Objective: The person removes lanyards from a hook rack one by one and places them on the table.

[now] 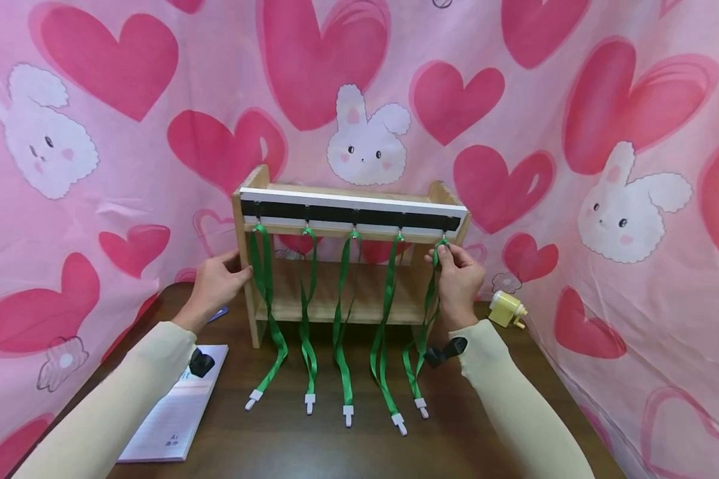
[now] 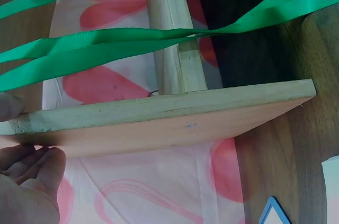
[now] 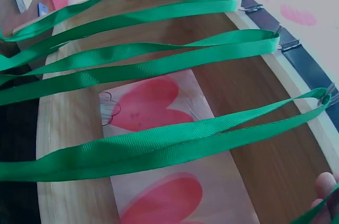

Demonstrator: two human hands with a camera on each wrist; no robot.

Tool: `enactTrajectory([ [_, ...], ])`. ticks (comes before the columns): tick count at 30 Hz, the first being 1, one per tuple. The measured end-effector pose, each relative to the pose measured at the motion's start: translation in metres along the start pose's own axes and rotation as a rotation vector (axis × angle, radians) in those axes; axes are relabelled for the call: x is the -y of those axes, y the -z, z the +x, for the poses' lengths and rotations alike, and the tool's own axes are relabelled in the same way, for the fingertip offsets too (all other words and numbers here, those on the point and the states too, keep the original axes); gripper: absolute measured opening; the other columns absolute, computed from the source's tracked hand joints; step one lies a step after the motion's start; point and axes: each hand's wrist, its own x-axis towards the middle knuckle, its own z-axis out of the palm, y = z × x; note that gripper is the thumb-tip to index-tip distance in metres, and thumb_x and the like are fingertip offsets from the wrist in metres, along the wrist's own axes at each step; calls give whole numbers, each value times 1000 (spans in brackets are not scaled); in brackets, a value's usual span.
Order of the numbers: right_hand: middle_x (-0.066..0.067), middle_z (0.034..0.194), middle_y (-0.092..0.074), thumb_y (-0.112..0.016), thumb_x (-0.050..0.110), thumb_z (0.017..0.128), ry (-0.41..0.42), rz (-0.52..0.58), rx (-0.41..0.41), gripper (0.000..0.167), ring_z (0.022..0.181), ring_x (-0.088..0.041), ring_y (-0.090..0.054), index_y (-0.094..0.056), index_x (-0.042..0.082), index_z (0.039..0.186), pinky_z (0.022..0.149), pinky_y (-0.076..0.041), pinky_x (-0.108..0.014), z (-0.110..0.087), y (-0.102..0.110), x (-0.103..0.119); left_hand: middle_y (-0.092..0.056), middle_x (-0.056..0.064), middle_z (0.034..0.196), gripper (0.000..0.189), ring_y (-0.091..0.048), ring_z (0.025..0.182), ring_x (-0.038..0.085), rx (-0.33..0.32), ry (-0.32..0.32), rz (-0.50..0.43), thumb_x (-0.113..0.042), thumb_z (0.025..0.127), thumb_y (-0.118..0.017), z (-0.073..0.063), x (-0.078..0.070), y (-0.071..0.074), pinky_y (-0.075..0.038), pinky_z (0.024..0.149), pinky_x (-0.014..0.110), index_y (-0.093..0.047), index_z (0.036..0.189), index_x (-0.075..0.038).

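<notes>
A wooden rack (image 1: 341,311) stands on the table, with a black strip (image 1: 329,214) of small metal hooks along its top front. Several green lanyards hang from the hooks, their white clips lying on the tabletop. My left hand (image 1: 218,283) grips the rack's left side panel (image 2: 159,115), thumb at the front edge and fingers on the outer face. At the far right, my right hand (image 1: 458,283) pinches the top of the last lanyard (image 1: 429,296), right at its hook. Only the fingertips of that hand show in the right wrist view, at the lower right corner.
A notepad (image 1: 182,412) lies at the left under my forearm, with a small blue-edged item (image 1: 218,313) behind it. On the right sits a yellow device with a crank (image 1: 506,309). Pink heart-patterned cloth (image 1: 359,60) encloses the back and sides of the dark wooden table (image 1: 275,446).
</notes>
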Motion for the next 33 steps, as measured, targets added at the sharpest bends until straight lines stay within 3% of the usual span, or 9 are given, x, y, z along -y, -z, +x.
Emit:
enactTrajectory([
  [11, -7, 73, -76, -66, -2, 93, -63, 190, 101, 26, 60, -16, -75, -64, -26, 103, 68, -65, -31, 4, 11, 16, -66, 29, 131, 53, -69, 112, 45, 33, 2, -7, -21, 98, -64, 3, 2, 1, -58, 91, 55, -52, 146, -2],
  [20, -9, 75, -77, -69, 4, 93, -114, 147, 145, 32, 62, -17, -76, -65, -25, 106, 69, -65, -32, 6, 20, 24, -62, 28, 137, 55, -67, 116, 46, 65, 23, -37, -19, 99, -63, 3, 2, 4, -57, 91, 55, -49, 149, -3],
  [25, -10, 77, -78, -70, 7, 93, -98, 136, 163, 29, 65, -18, -77, -69, -20, 105, 72, -64, -34, 4, 23, 25, -62, 28, 137, 55, -67, 117, 46, 64, 10, -41, -17, 98, -64, 2, 3, 4, -57, 92, 54, -49, 148, -2],
  [29, -11, 79, -78, -71, 10, 94, -83, 119, 186, 17, 68, -19, -78, -76, -6, 98, 75, -64, -35, 3, 27, 25, -62, 28, 137, 55, -67, 117, 45, 59, 11, -42, -17, 98, -64, 1, 4, 4, -57, 92, 54, -49, 148, -2],
  [33, -8, 79, -78, -70, 10, 94, -37, 128, 187, 22, 68, -18, -78, -73, -11, 101, 76, -64, -33, 5, 34, 23, -63, 27, 137, 55, -67, 117, 45, 59, 19, -46, -20, 98, -65, 3, 3, 4, -58, 92, 54, -50, 148, -3],
])
